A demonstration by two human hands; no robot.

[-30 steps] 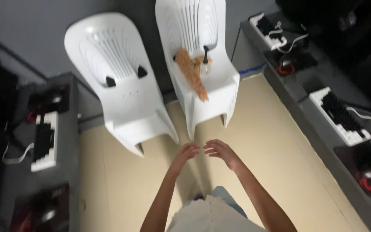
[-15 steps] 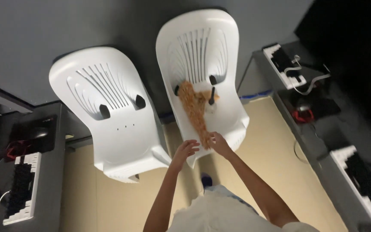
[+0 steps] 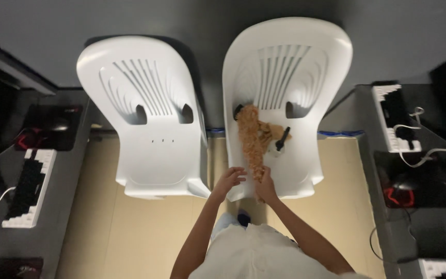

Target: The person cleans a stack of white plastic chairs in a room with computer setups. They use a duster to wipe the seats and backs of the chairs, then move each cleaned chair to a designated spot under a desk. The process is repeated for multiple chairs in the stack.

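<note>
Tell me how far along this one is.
Early on. Both hands have reached the right-hand white chair: the right hand grips the lower end of the orange fluffy duster, and the left hand is open at the seat's front edge. The duster lies on the seat, not yet lifted.

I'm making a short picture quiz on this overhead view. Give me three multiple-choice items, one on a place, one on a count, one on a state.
1. Where does the orange fluffy duster lie?
A. on the right-hand chair's seat
B. on the floor
C. on a desk

2. How many white plastic chairs are there?
A. one
B. two
C. three

3. What is the right hand doing?
A. resting on a keyboard
B. hanging free
C. touching the duster's near end

Answers:
1 A, it stretches along the seat of the right-hand chair.
2 B, the left-hand chair stands beside it.
3 C, its fingers meet the duster at the seat's front edge; the left hand is spread open alongside.
</note>
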